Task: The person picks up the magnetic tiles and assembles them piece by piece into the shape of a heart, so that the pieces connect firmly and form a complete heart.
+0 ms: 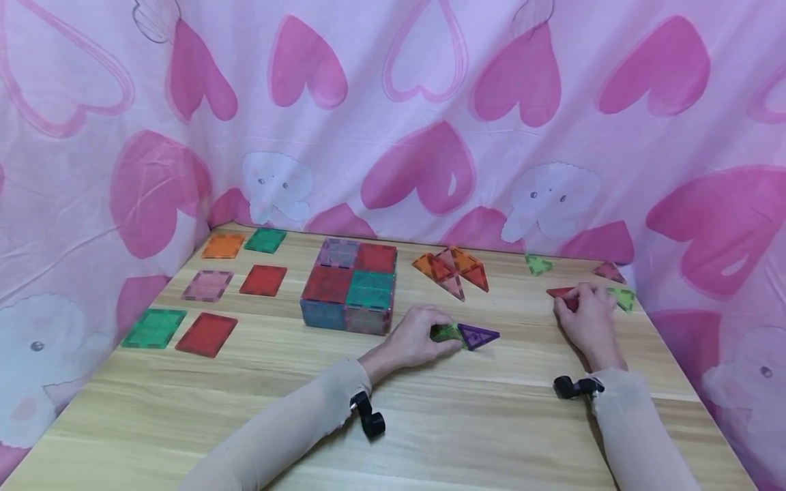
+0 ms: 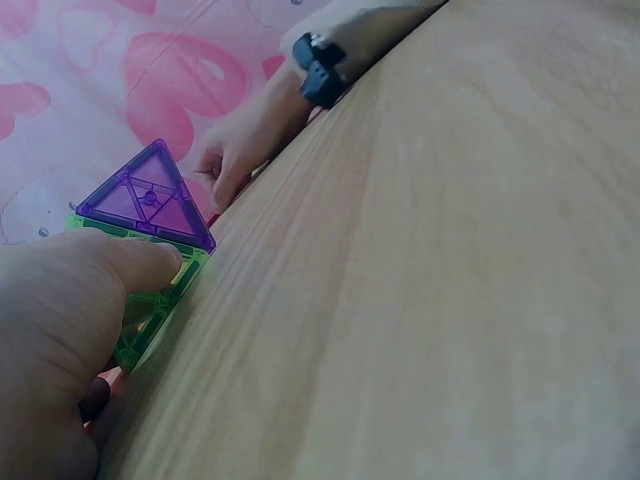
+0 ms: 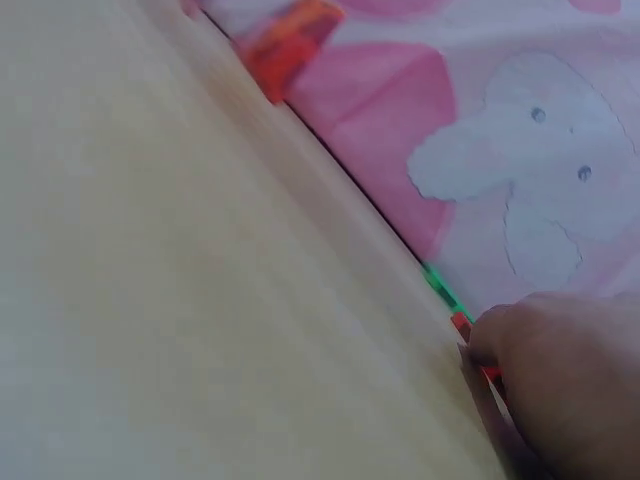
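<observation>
Near the middle of the table my left hand (image 1: 420,337) grips a green magnetic tile (image 2: 150,315) between thumb and fingers. A purple triangular tile (image 1: 477,336) joins its edge and points right, leaning up from the green one in the left wrist view. On the right side, my right hand (image 1: 588,324) pinches a red triangular tile (image 1: 557,292) low over the table; the fingers hide much of it. Just beyond that hand lie a light green tile (image 1: 623,298) and a pink triangular tile (image 1: 609,272).
A box-shaped block of square tiles (image 1: 328,284) stands left of my left hand. Several loose square tiles, including a red one (image 1: 207,334), lie at the left. Behind are joined orange and red triangles (image 1: 451,269) and a green triangle (image 1: 539,264), near the pink curtain (image 1: 417,170).
</observation>
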`<state>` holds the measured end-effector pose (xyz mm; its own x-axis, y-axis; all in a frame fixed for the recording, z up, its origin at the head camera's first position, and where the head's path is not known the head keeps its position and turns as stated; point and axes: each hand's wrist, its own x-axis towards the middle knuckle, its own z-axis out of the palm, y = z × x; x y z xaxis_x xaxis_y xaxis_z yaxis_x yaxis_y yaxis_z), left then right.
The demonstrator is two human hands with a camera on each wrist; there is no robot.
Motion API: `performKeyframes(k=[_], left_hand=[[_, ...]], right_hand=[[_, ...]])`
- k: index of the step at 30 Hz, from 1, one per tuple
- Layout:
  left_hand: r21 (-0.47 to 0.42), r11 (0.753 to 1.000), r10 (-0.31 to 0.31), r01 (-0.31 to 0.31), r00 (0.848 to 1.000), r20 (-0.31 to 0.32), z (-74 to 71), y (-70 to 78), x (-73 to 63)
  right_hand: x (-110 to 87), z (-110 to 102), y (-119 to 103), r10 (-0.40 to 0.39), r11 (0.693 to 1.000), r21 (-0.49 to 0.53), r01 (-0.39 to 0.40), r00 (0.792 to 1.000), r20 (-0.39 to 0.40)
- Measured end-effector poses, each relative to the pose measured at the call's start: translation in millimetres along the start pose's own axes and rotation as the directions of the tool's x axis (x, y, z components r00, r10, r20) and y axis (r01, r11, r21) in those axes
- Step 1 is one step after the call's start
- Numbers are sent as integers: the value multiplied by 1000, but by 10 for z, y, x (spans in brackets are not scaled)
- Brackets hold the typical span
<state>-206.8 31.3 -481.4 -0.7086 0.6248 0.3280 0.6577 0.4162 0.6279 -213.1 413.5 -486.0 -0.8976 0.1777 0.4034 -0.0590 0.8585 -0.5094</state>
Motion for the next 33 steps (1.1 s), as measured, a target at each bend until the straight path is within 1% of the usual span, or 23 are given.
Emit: performKeyframes(k=[3,5,7,11,14,17,20,22,27,30,33], left_hand=[[-2,1000,-2,2,1000,-2,3,-4,-3],[-4,1000,-1,0,1000,-1,11,-9,-2],[-1,1000,1,-1,1000,2,19,-11,1],[5,1000,-2,2,1000,9,32,-8,7],[6,1000,-3,3,1000,14,35,0,7],[2,1000,-4,4,1000,18,30,14,6],[-8,1000,-17,17,1000,17,21,31,6],[-11,1000,-25,25,1000,14,18,31,8],[-13,1000,-23,23,1000,6,22,-3,12],[-12,1000,-14,14,1000,2,15,-12,11],[-8,1000,-13,13,1000,-1,2,-8,6]], right_hand=[[-89,2,-42,-72,997,2,72,997,14],[-162,-8,-62,-97,995,21,97,995,25],[-244,-28,-81,-95,995,35,94,995,40],[-392,-81,-116,-65,995,76,60,995,70],[-485,-131,-152,-61,990,134,50,995,75],[-563,-176,-197,-82,976,208,64,994,78],[-608,-188,-232,-118,959,270,89,988,94],[-621,-184,-254,-126,952,291,90,986,107],[-628,-202,-306,-106,962,266,62,983,151],[-623,-211,-321,-113,965,256,62,975,189],[-634,-204,-358,-142,960,270,80,966,218]])
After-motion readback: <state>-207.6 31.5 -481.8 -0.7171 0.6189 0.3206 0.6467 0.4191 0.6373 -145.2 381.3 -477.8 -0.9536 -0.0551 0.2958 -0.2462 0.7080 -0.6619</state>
